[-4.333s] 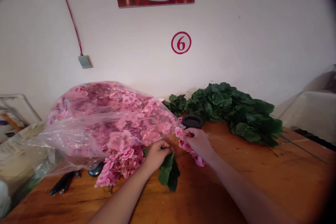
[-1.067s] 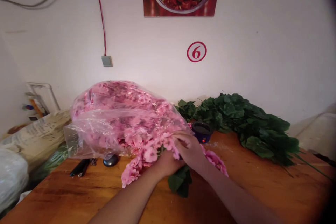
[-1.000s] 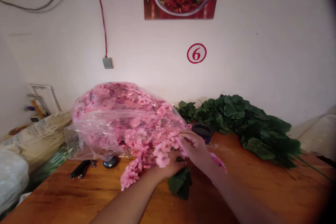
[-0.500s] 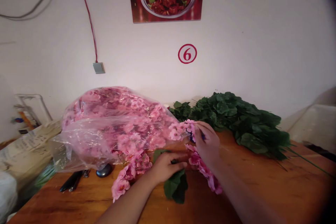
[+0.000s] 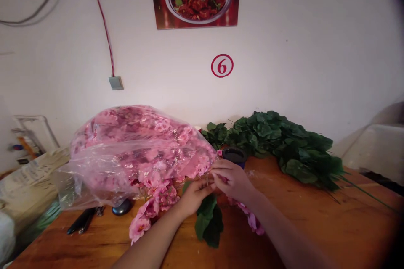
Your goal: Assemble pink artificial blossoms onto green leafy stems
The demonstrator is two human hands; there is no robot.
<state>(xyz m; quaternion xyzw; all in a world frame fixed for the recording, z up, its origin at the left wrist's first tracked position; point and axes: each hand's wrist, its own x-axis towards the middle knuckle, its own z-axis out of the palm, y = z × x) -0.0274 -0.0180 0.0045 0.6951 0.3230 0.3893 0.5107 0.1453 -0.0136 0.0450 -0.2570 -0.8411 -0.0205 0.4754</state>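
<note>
My left hand (image 5: 196,196) is closed round a sprig of green artificial leaves (image 5: 208,220), whose broad leaves hang below it over the table. Against its fingertips, my right hand (image 5: 233,180) is closed in a pinch on what looks like a thin flower stem, mostly hidden by the fingers. Pink artificial flowers (image 5: 140,228) trail out of a clear plastic bag (image 5: 94,155) left of my hands. More pink blossoms (image 5: 254,222) lie partly under my right forearm.
A blue tub with a black rim (image 5: 235,154) stands behind my right hand. Green leaf sprigs (image 5: 284,143) are heaped along the wall on the wooden table (image 5: 303,214). At left lie a black-handled tool (image 5: 81,220) and a dark round object (image 5: 121,207).
My right hand has come down and left from the pink blossoms by the tub to meet my left hand. The tub's rim now shows. My left hand keeps the leaves.
</note>
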